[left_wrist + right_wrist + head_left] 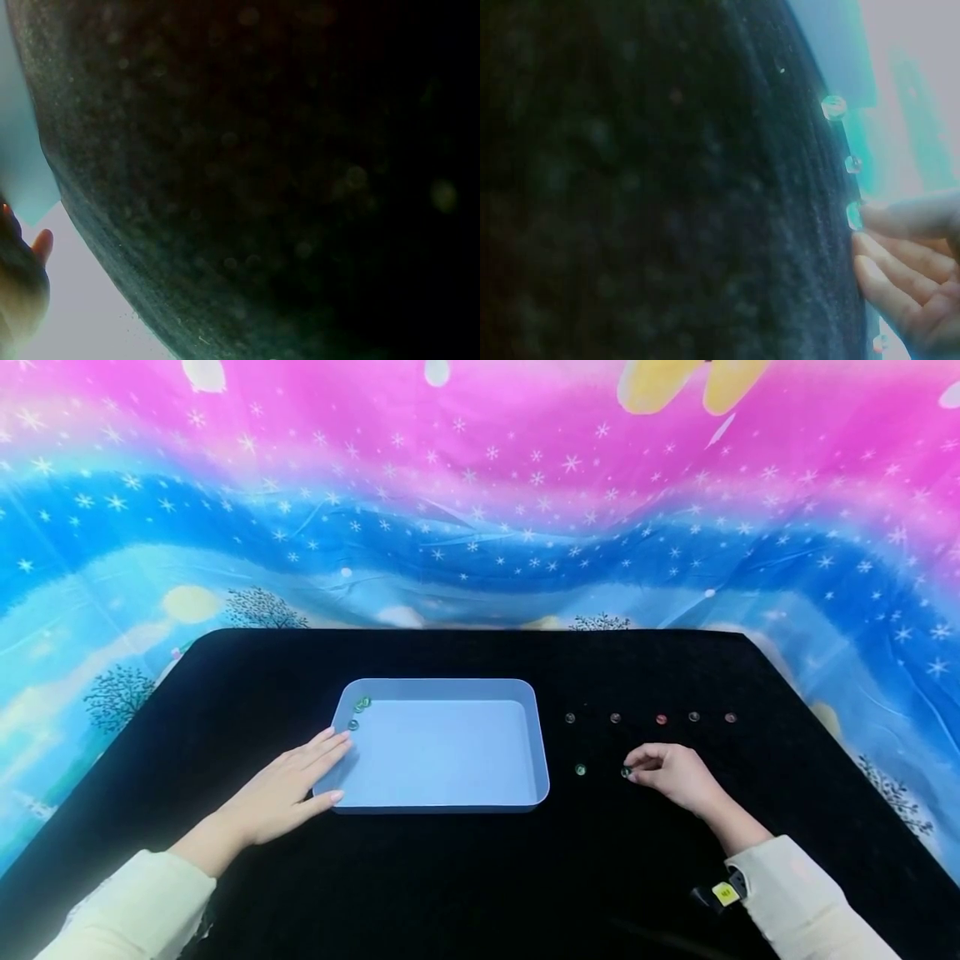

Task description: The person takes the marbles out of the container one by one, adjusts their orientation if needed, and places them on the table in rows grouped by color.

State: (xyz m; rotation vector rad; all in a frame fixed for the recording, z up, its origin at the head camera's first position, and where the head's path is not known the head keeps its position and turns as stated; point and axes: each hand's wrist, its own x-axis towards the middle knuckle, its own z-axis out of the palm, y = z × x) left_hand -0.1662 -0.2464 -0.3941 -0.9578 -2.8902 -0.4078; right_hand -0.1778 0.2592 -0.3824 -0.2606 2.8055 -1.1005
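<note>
Pinching a marble (pixel 626 772) to the right of the blue tray (pixel 442 756) with right hand (pixel 675 779); laying left hand (pixel 288 789) over the tray's left rim.
Clamped on marble between right thumb and fingertips, low by black cloth (pixel 450 893); cannot tell if lifted. Left fingers straight and gripping nothing, with thumb apart, also at the tray's left side. Inside tray, near its far-left corner: two green marbles (pixel 364 702) close together, plus a third marble (pixel 353 725) just nearer. Right of tray: a green marble (pixel 581 769) between tray and pinched one; farther back, a row of five marbles (pixel 662 719), middle one red. Behind tray: patterned backdrop (pixel 480 543).
</note>
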